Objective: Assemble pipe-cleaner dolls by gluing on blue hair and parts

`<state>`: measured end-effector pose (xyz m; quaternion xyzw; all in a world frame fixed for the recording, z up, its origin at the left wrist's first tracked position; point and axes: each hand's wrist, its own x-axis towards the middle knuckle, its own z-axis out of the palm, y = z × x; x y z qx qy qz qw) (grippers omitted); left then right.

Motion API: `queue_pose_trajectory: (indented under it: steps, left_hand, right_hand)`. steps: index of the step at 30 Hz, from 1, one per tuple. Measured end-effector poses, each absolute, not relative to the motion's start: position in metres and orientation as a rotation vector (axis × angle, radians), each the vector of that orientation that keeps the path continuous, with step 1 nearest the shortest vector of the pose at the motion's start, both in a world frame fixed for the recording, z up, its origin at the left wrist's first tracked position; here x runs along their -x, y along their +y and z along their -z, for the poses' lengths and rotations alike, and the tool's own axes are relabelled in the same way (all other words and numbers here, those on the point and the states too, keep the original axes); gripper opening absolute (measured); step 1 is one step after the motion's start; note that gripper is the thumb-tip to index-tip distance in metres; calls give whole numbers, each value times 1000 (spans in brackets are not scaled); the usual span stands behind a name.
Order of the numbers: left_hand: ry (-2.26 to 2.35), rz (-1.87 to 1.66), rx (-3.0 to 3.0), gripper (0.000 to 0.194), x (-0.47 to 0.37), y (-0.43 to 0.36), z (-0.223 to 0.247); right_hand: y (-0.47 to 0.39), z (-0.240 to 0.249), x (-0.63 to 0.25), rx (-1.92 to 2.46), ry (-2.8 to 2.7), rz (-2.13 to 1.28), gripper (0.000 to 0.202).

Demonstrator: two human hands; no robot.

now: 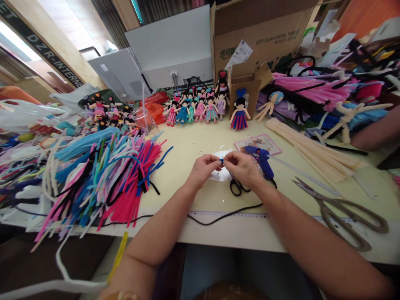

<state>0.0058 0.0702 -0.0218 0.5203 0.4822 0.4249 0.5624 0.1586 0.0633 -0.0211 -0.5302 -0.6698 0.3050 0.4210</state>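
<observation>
My left hand (203,170) and my right hand (243,167) meet over the middle of the table, fingertips pinched together. Between them is a small blue piece (221,161), likely fuzzy stem, mostly covered by the fingers. Beneath the hands lies a shiny round clear plate (218,176). Beside my right hand rests a blue glue gun (265,164) with a clear glue stick (300,173) at its back. Black-handled scissors (235,188) lie partly hidden under my right hand.
Large metal scissors (339,208) lie at right, near beige fuzzy stems (318,152). Coloured fuzzy stems (103,175) pile up at left. Several small dolls (195,108) stand at the back, with one doll in a blue and pink skirt (240,118) by a cardboard box (245,89). A black cord (215,220) crosses the front.
</observation>
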Motion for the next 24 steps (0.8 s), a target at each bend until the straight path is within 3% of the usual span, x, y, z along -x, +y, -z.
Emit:
queue_pose_trajectory:
  steps: [12,24]
  left_hand:
    - [1297,-776,-2026,11,10,70,14]
    - [1160,-916,-1671,12,10,77,22]
  right_hand:
    - [60,28,-164,1144,-2139,-349,15]
    - [64,21,-169,1244,-1857,-710,10]
